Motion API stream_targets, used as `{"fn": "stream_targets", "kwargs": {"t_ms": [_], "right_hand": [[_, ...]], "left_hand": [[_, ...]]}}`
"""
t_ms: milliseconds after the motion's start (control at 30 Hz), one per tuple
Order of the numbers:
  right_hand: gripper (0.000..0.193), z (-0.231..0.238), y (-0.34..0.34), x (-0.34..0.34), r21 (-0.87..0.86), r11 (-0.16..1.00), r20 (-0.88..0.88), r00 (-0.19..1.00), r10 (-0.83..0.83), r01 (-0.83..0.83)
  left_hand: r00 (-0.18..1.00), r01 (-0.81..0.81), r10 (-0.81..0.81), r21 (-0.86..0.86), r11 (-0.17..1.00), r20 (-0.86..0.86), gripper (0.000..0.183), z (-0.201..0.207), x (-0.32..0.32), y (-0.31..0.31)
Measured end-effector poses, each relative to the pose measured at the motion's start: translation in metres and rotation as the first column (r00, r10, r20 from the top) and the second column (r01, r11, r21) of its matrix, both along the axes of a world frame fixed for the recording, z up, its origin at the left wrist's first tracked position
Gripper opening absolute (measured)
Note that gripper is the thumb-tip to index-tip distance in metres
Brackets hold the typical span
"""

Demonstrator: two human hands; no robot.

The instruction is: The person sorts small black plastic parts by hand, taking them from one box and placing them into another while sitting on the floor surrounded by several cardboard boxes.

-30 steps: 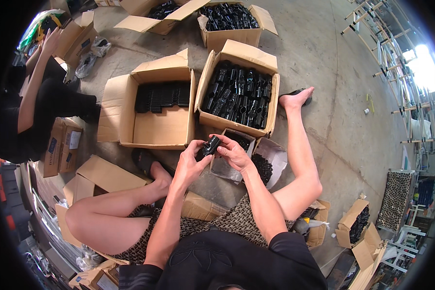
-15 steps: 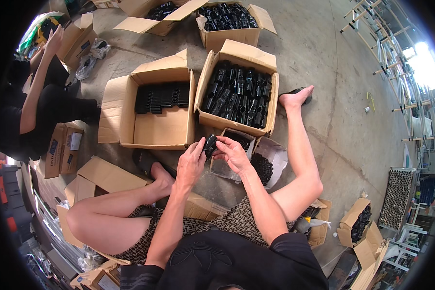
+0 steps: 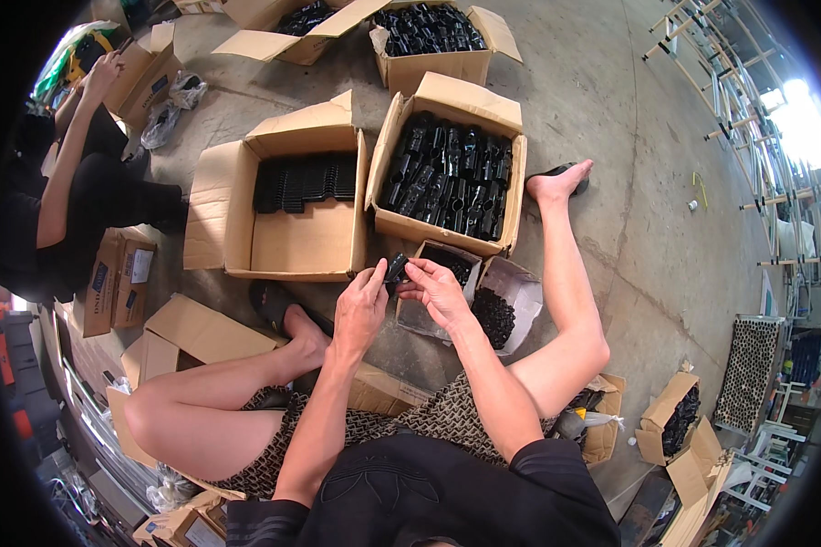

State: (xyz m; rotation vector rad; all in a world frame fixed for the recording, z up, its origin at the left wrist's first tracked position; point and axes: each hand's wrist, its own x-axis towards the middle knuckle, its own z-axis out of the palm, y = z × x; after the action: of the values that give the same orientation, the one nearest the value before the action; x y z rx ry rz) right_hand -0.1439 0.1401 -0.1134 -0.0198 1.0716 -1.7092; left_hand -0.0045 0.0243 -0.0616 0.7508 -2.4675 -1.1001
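Note:
Between my two hands is a small glossy black plastic part (image 3: pixel 396 268), its exact kind unclear. My left hand (image 3: pixel 361 303) grips its left side between thumb and fingers. My right hand (image 3: pixel 436 290) pinches at its right side; the fingertips partly cover it. Ahead and to the right, an open cardboard box (image 3: pixel 449 239) is packed with similar glossy black parts (image 3: pixel 454 173). Left of it, another open box (image 3: pixel 301 260) holds black pieces laid in neat rows (image 3: pixel 303 180) along its far side. Just beyond my right hand, two small boxes hold small black pieces (image 3: pixel 494 317).
Farther off, two more cardboard boxes hold black parts (image 3: pixel 433 32). Another person (image 3: pixel 64 191) sits at the left beside a closed carton (image 3: pixel 119 281). Metal racks (image 3: pixel 748 128) line the right side. My bare legs flank the small boxes.
My hands stay almost in place on the black part, with slight finger shifts. At the left, the other person's hands have lowered a little.

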Motion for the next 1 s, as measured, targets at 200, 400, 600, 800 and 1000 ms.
{"fn": "stream_targets", "kwargs": {"t_ms": [200, 400, 600, 800, 1000], "right_hand": [[0.03, 0.0, -0.001, 0.0, 0.011, 1.0, 0.016, 1.0, 0.002, -0.002], [0.03, -0.004, -0.002, 0.0, 0.017, 1.0, -0.007, 1.0, 0.012, -0.012], [0.032, -0.001, -0.004, 0.002, 0.024, 1.0, 0.0, 1.0, -0.013, 0.013], [0.031, 0.003, -0.006, 0.004, 0.027, 0.999, -0.014, 1.0, -0.018, 0.018], [0.029, 0.003, -0.004, 0.003, 0.066, 0.997, -0.008, 0.999, -0.041, 0.041]], "left_hand": [[0.998, -0.006, 0.005, -0.009, 1.0, -0.055, 0.041, -0.006, 0.0, 0.0], [0.998, -0.025, 0.026, 0.019, 1.0, -0.053, 0.041, -0.008, -0.001, 0.001], [0.998, -0.022, 0.024, 0.023, 0.999, -0.066, 0.041, -0.006, -0.001, 0.0], [0.998, -0.026, 0.028, 0.036, 0.999, -0.058, 0.04, -0.007, -0.001, 0.0], [0.999, 0.042, -0.039, 0.085, 0.995, -0.036, 0.045, -0.014, 0.001, 0.0]]}}
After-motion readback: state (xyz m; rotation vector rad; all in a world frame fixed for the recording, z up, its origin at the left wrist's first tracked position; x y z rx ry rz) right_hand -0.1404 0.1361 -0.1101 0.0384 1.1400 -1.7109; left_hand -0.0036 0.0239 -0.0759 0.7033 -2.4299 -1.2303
